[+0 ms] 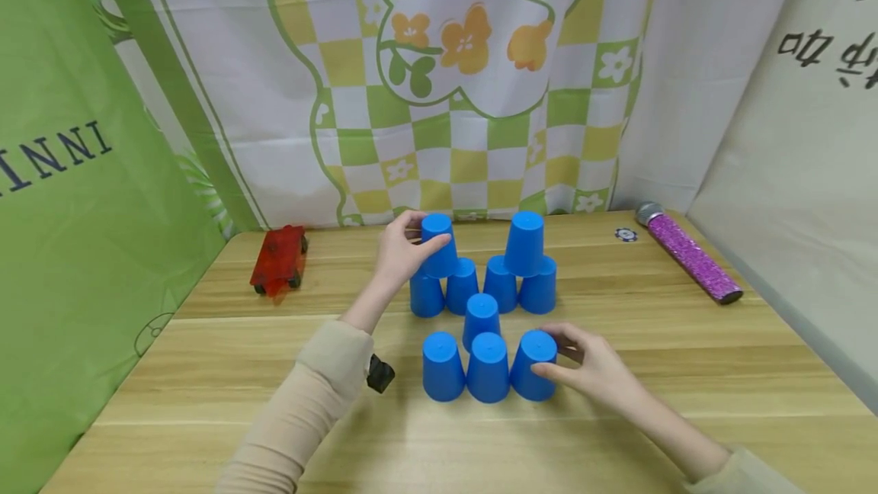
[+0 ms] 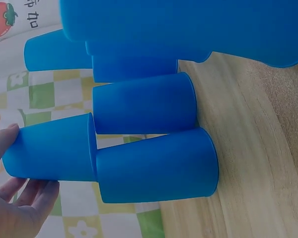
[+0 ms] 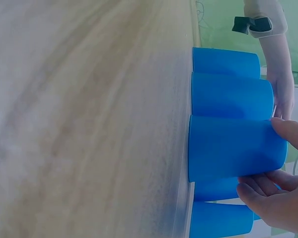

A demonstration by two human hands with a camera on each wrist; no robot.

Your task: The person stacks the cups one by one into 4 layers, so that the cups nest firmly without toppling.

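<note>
Ten blue cups (image 1: 488, 372) are standing on one bench (image 1: 617, 441), two atop four. The left hand (image 1: 399, 251) is pinching one upper cup (image 1: 443, 260); the right hand (image 1: 595, 368), one front cup (image 1: 527, 372).

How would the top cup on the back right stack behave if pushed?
The top cup would probably topple easily, since it straddles two lower cups. Its smooth sides suggest light, slippery plastic; lying down, its round, tapered body might roll.

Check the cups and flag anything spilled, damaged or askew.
Nothing stands out: the blue cups are all mouth down, none toppled or visibly cracked. The left hand holds an upper cup, the right hand a front cup.
</note>
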